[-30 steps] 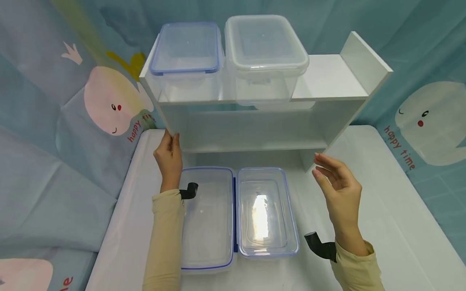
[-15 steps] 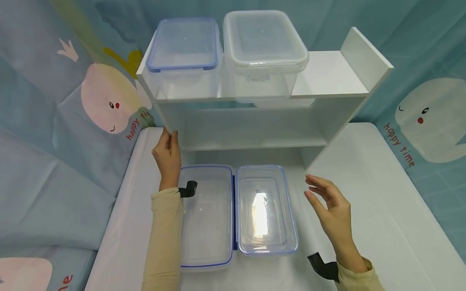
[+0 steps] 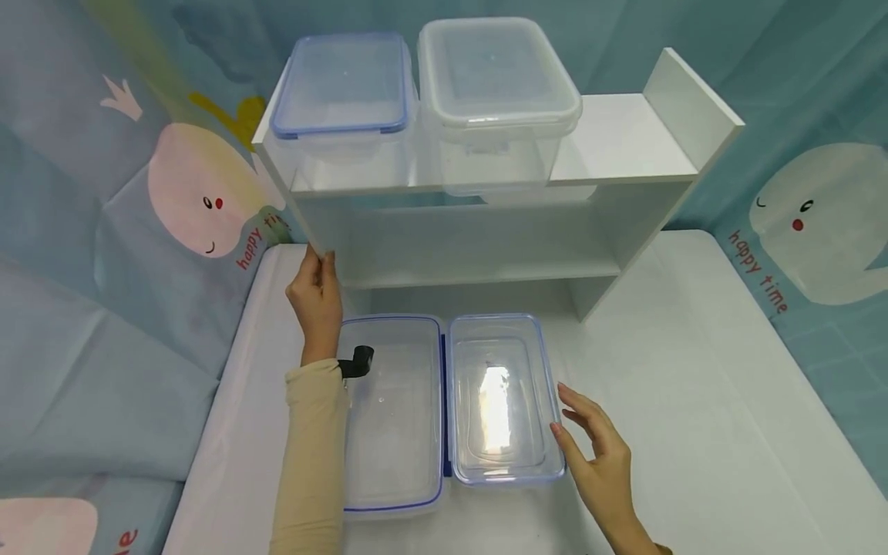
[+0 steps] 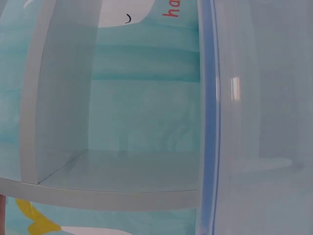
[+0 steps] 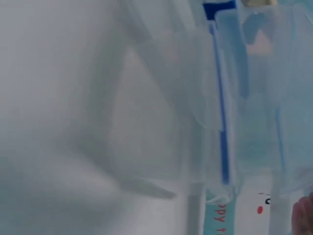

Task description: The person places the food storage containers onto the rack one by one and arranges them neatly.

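The narrower clear container piece (image 3: 505, 399) lies on the white table (image 3: 721, 385) in front of you, beneath and nearer than the white shelf unit (image 3: 627, 142). Its long axis runs away from you, one short end facing your body and the other facing the shelf unit, with that far end leaning slightly left. To its left, and roughly parallel, lies the wider clear container piece (image 3: 398, 416); a dark blue strip (image 3: 447, 401) runs between the two.

Your right hand (image 3: 598, 462) is at the narrower piece's right long edge, thumb and fingers spread fairly wide; you cannot tell from the head view whether the fingertips touch the rim, and the right wrist view is blurred. Your left hand (image 3: 319, 297) pinches the front edge of the shelf unit's left side panel, thumb and fingers close together.

On top of the shelf unit, a blue-lidded box (image 3: 340, 85) stands left of a larger white-lidded box (image 3: 496, 73), their long sides also running away from you.
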`<state>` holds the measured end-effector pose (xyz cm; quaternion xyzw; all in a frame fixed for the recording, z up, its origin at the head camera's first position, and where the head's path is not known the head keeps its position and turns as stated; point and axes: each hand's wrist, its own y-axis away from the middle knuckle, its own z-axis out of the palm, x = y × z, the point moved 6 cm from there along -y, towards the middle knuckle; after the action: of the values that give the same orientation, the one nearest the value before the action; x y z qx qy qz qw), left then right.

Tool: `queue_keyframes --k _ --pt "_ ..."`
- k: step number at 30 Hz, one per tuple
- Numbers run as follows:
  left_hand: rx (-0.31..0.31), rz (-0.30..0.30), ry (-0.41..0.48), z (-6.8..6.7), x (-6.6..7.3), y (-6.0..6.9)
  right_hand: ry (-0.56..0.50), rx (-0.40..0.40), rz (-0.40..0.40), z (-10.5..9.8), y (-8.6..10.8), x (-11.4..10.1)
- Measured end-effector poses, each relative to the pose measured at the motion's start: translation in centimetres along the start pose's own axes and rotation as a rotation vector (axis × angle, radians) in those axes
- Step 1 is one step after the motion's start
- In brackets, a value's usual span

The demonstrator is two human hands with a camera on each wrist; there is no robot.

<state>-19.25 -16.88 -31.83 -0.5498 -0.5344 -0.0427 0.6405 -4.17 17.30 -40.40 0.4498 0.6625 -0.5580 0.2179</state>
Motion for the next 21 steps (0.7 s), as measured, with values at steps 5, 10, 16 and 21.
queue_keyframes --k 5,10,16,21 --pt "0.0 -0.006 -0.007 0.2 -1.5 0.0 0.032 0.007 -0.046 0.5 0.9 -0.1" --pt "-0.009 -0.014 -0.002 0.4 -4.0 0.1 0.058 0.015 -0.049 0.6 1.0 0.2" --pt "-0.017 0.009 0.01 0.6 -4.4 0.2 0.027 0.022 -0.028 0.7 1.2 0.3" --pt "-0.011 -0.002 0.017 0.6 -4.4 0.1 -0.011 0.014 0.002 0.7 1.1 0.6"
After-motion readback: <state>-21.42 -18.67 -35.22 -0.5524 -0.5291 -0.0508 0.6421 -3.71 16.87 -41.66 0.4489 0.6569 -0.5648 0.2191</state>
